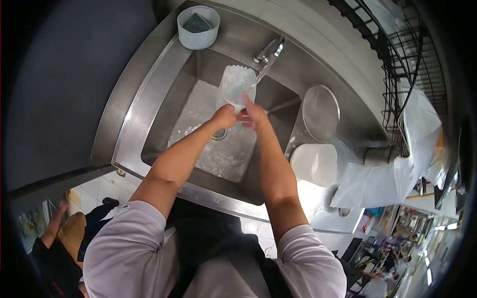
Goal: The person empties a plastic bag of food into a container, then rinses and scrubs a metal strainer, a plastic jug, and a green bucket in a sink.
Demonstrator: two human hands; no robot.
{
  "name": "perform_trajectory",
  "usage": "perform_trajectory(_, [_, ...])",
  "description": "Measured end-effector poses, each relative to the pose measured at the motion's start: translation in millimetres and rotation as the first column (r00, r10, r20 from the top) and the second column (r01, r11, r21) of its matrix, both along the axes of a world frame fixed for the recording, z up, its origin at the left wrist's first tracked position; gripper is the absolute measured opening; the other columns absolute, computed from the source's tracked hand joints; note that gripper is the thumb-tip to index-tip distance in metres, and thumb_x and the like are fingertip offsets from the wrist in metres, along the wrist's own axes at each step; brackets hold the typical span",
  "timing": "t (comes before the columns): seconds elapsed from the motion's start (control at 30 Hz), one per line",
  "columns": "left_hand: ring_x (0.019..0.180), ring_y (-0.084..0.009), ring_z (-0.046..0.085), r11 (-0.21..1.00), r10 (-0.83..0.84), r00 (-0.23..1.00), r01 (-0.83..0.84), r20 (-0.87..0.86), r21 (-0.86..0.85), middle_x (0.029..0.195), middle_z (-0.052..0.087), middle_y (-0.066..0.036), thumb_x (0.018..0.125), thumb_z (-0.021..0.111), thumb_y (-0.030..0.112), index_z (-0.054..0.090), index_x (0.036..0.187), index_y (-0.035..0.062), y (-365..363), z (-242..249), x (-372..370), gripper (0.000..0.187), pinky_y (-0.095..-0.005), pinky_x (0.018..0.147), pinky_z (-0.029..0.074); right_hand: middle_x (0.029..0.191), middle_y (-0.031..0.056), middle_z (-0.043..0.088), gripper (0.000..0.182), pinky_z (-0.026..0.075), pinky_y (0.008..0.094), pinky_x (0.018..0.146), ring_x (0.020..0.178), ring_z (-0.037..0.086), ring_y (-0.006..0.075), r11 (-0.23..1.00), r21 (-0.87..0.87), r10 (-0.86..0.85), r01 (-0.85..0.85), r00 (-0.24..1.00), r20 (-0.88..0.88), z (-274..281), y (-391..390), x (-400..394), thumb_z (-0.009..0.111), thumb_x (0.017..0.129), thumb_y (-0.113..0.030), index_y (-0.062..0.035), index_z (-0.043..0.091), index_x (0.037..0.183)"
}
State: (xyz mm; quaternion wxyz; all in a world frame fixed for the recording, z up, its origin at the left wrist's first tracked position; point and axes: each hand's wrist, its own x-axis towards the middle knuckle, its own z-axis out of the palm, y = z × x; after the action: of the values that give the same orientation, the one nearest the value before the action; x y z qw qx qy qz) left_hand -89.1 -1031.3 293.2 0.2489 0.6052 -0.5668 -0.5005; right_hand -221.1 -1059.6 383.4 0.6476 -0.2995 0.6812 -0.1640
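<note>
A white plastic tub with a scalloped edge is held tilted over the sink basin, its scalloped side away from me. My left hand is closed at the tub's near edge. Right beside it, my right hand grips the same edge, with one digit lying up along the tub and the other fingers bent below. Water from the running faucet falls by the tub's right side. Wet suds lie on the basin floor around the drain.
A white round container with a dark green sponge stands at the sink's back left corner. On the right ledge are a round mesh strainer and another white tub. A black wire rack hangs at right, above plastic sheeting. Other people are behind.
</note>
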Motion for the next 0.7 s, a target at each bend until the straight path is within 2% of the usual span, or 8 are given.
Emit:
perform_trajectory(0.1, [0.105,-0.0335,0.061,0.989,-0.146,0.986,0.143,0.075,0.043,0.110,0.064,-0.022,0.082,0.064,0.020,0.060,0.114,-0.0006,24.5,34.2,14.8,0.038,-0.0406,0.088,0.046,0.103,0.0142,0.058,0.071,0.031,0.0613,0.098,0.100,0.055,0.0316,0.985,0.121,-0.145,0.122,0.968,0.206,-52.4,34.8,2.1,0.063,0.076,-0.058,-0.0016,0.054,0.118])
perform_trajectory(0.23, [0.102,-0.0299,0.063,0.972,-0.232,0.968,0.228,0.095,0.057,0.109,0.065,-0.021,0.081,0.066,0.019,0.059,0.115,-0.0020,47.0,55.6,30.0,0.041,-0.0374,0.086,0.048,0.105,0.0134,0.060,0.064,0.029,0.0547,0.100,0.107,0.053,0.0305,0.977,0.100,-0.212,0.186,0.862,0.460,-73.6,59.1,9.8,0.052,0.083,-0.057,-0.0027,0.056,0.117])
perform_trajectory(0.3, [0.100,-0.0258,0.063,0.986,-0.162,0.985,0.164,-0.060,0.032,0.109,0.066,-0.016,0.082,0.067,0.017,0.059,0.115,-0.0016,64.5,58.1,33.5,0.039,-0.0355,0.085,0.048,0.104,0.0132,0.061,0.059,0.034,0.0509,0.097,0.104,0.055,0.0297,0.951,0.163,-0.304,0.262,0.711,0.633,-92.4,64.3,10.1,0.045,0.087,-0.054,-0.0035,0.058,0.115])
perform_trajectory(0.4, [0.094,-0.0185,0.062,0.998,-0.007,0.932,-0.017,-0.363,-0.065,0.107,0.066,-0.009,0.085,0.067,0.013,0.059,0.115,-0.0001,98.4,55.1,45.4,0.034,-0.0313,0.080,0.050,0.082,0.0081,0.062,0.049,0.045,0.0396,0.085,0.084,0.059,0.0248,0.910,0.245,-0.413,0.335,0.670,0.617,-68.6,75.2,20.5,0.050,0.089,-0.052,-0.0047,0.060,0.096])
perform_trajectory(0.43, [0.092,-0.0160,0.062,0.990,0.046,0.878,-0.104,-0.477,-0.096,0.107,0.065,-0.006,0.086,0.067,0.012,0.059,0.115,0.0006,109.5,52.3,54.1,0.033,-0.0297,0.079,0.050,0.081,0.0082,0.062,0.051,0.046,0.0399,0.083,0.082,0.059,0.0248,0.880,0.283,-0.468,0.381,0.595,0.654,-66.9,77.5,20.3,0.048,0.089,-0.054,-0.0047,0.060,0.095])
perform_trajectory(0.5, [0.100,-0.0159,0.062,0.981,0.150,0.910,-0.090,-0.386,0.170,0.114,0.063,-0.005,0.093,0.060,0.017,0.056,0.122,0.0047,130.7,42.2,91.8,0.032,-0.0282,0.085,0.050,0.081,0.0085,0.061,0.055,0.047,0.0405,0.080,0.079,0.059,0.0248,0.820,0.360,-0.551,0.446,0.442,0.708,-65.9,78.1,21.5,0.046,0.090,-0.058,-0.0048,0.058,0.092])
perform_trajectory(0.57, [0.101,-0.0151,0.062,0.984,0.118,0.953,-0.074,-0.280,0.162,0.114,0.063,-0.006,0.093,0.061,0.021,0.056,0.122,0.0054,151.7,55.9,123.3,0.033,-0.0274,0.083,0.050,0.079,0.0085,0.059,0.054,0.048,0.0405,0.077,0.077,0.058,0.0248,0.769,0.363,-0.597,0.527,0.387,0.702,-70.8,67.2,17.6,0.047,0.091,-0.056,-0.0036,0.057,0.093])
perform_trajectory(0.7, [0.099,-0.0149,0.062,0.952,0.283,0.943,-0.254,-0.175,0.171,0.110,0.063,-0.005,0.092,0.063,0.023,0.056,0.120,0.0050,179.6,74.1,175.8,0.034,-0.0266,0.079,0.050,0.083,0.0104,0.056,0.040,0.049,0.0449,0.078,0.075,0.057,0.0258,0.740,0.354,-0.619,0.571,0.373,0.691,-111.7,19.6,20.8,0.048,0.096,-0.043,-0.0031,0.051,0.099])
